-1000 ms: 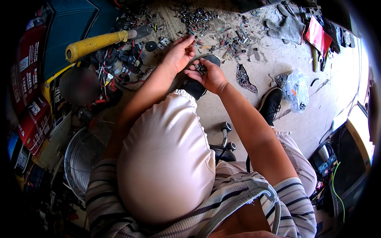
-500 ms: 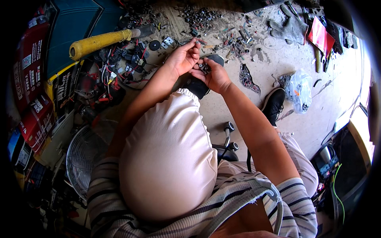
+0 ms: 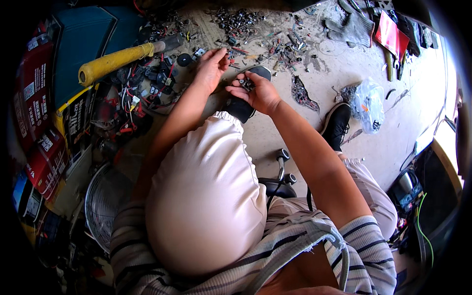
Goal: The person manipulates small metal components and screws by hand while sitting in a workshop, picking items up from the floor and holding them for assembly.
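My left hand (image 3: 210, 70) is raised over the littered floor, thumb and forefinger pinched together. What sits between those fingertips is too small to make out. Beside it on the right, my right hand (image 3: 259, 92) is turned palm up with its fingers curled. Several small dark metal parts (image 3: 247, 84) lie in that palm, some of them ring-shaped. Under the right hand is a black shoe (image 3: 239, 109) on my foot. A heap of small metal pieces (image 3: 238, 22) and scattered bits of wire and metal (image 3: 286, 53) spread beyond my hands.
To the left are a yellow-handled tool (image 3: 118, 61), a tangle of wires and connectors (image 3: 135, 101) and stacked boxes (image 3: 37, 98). A round wire-guarded fan (image 3: 101, 206) stands nearer. On the right are grey gloves (image 3: 351, 30), a clear plastic bag (image 3: 368, 105) and my other shoe (image 3: 337, 125).
My left hand has moved left, away from my right hand, and the gap between them has widened. My right palm now shows more of the small parts. The whole view has shifted slightly.
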`<act>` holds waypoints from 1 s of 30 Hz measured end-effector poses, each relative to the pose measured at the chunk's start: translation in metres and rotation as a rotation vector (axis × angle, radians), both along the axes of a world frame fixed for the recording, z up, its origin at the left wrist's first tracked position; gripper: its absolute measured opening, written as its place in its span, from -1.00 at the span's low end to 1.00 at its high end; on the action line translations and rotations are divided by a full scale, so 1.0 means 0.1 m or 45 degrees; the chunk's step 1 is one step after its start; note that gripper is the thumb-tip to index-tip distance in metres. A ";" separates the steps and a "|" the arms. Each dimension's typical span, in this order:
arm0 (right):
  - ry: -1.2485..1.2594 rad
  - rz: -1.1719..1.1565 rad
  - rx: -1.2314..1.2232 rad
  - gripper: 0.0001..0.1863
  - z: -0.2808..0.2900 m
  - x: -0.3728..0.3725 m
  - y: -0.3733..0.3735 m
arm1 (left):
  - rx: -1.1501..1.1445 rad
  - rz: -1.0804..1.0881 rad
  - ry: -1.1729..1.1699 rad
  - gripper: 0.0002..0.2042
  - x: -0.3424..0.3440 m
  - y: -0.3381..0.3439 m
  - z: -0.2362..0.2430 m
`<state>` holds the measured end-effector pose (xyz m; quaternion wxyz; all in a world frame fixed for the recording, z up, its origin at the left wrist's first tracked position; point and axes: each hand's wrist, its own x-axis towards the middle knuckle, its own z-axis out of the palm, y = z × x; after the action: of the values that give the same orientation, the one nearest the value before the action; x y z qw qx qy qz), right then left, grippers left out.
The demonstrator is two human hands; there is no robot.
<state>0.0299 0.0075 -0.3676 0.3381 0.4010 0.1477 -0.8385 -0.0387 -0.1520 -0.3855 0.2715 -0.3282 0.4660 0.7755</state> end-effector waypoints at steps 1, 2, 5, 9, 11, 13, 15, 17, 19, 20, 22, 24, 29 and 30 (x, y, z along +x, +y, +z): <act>-0.019 -0.006 0.004 -0.70 0.01 0.00 -0.01 | -0.146 -0.087 0.045 -0.89 -0.03 0.03 0.02; -0.013 -0.005 0.013 -0.70 0.02 0.00 -0.01 | -0.292 -0.174 0.090 -0.89 -0.06 0.07 0.05; -0.003 0.002 0.040 -0.70 0.04 0.00 -0.02 | -0.433 -0.494 0.260 -0.86 -0.12 0.24 0.10; 0.003 0.015 0.067 -0.71 0.05 0.00 -0.04 | -0.568 -0.841 0.566 -0.87 -0.20 0.50 -0.02; 0.015 0.005 0.066 -0.71 0.03 0.01 -0.02 | -0.826 -1.144 0.780 -0.88 -0.25 0.61 -0.04; 0.039 -0.010 0.056 -0.71 0.01 0.02 -0.02 | -1.043 -1.218 1.019 -0.90 -0.30 0.68 -0.07; 0.044 0.000 0.053 -0.71 0.00 0.02 -0.02 | -1.156 -1.230 1.172 -0.91 -0.34 0.75 -0.11; 0.057 0.012 0.052 -0.71 0.02 0.02 -0.02 | -1.161 -1.182 1.239 -0.91 -0.39 0.83 -0.18; 0.073 0.019 0.054 -0.72 0.03 0.01 -0.03 | -1.169 -1.197 1.354 -0.91 -0.39 0.91 -0.22; 0.072 0.019 0.053 -0.72 0.03 0.01 -0.03 | -1.169 -1.203 1.412 -0.91 -0.39 0.95 -0.24; 0.073 0.016 0.055 -0.71 0.04 0.00 -0.03 | -1.174 -1.254 1.409 -0.91 -0.36 1.02 -0.24; 0.060 0.026 0.090 -0.70 0.06 -0.01 -0.02 | -1.158 -1.339 1.287 -0.86 -0.36 1.06 -0.20; 0.055 0.037 0.078 -0.69 0.05 0.00 -0.03 | -1.119 -1.361 1.313 -0.87 -0.39 1.01 -0.32; 0.060 0.033 0.067 -0.69 0.04 0.00 -0.03 | -1.124 -1.333 1.365 -0.86 -0.40 0.99 -0.35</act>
<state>0.0303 0.0045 -0.3634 0.3347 0.3880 0.1829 -0.8390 -0.0790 -0.0530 -0.4202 0.1850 0.2625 0.8803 0.3493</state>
